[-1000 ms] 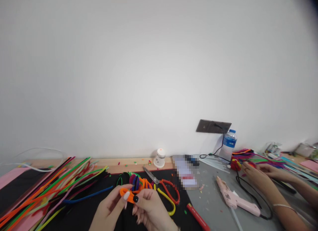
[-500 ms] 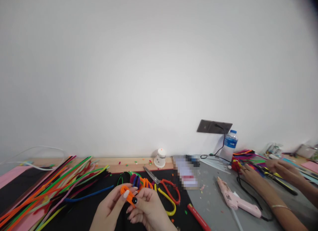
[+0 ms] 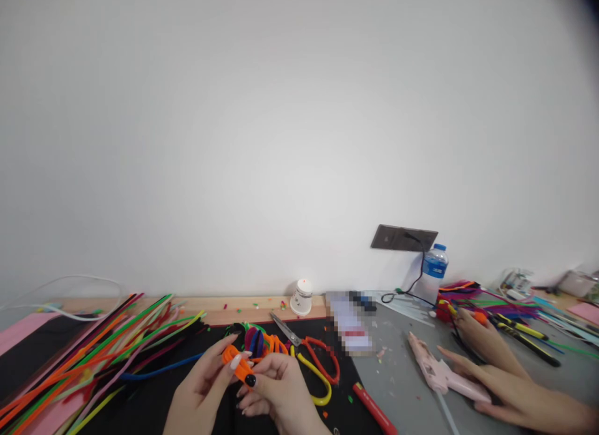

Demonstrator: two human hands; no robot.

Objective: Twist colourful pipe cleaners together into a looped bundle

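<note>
And there it was, the orange piece [image 3: 242,372], vivid and soft-looking, a small bundle of strands running side by side, doubled into a narrow, compact shape! Up it sat on a slant, upper end leaning left, lower end dropping right, caught between the left hand [image 3: 199,388] and the right hand [image 3: 287,388]. A white-nailed thumb pressed across its upper half; a black-nailed thumb covered its bottom tip, so that end's finish couldn't be told. Rounded, curving strands showed at the top! It stood just in front of the multicoloured coil [image 3: 256,341], above the black mat [image 3: 344,402], pinched at both ends.
</note>
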